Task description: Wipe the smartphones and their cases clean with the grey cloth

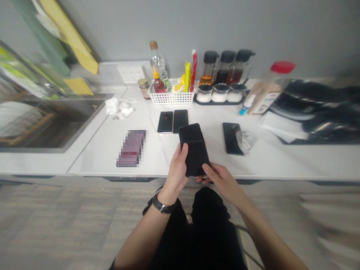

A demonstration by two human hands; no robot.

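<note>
Both hands hold a black smartphone (195, 152) with a dark screen, tilted above the counter's front edge. My left hand (177, 167) grips its left side, thumb on the face. At the lower right corner, my right hand (221, 176) pinches it, with the thumb on top and fingers underneath. Behind it lie two dark phones side by side, a left one (165, 122) and a right one (180, 120). Another phone (232, 138) rests on the right, partly under a crumpled clear wrapper (246, 141). To the left is a flat purplish item (131, 149), pixelated.
At the left is a sink (70, 146), with crumpled tissue (119, 108) beside it. Along the wall stand a white basket (173, 98) of condiments, a tray of seasoning jars (219, 95) and a red-capped jug (270, 90). Black cookware (317, 108) fills the right.
</note>
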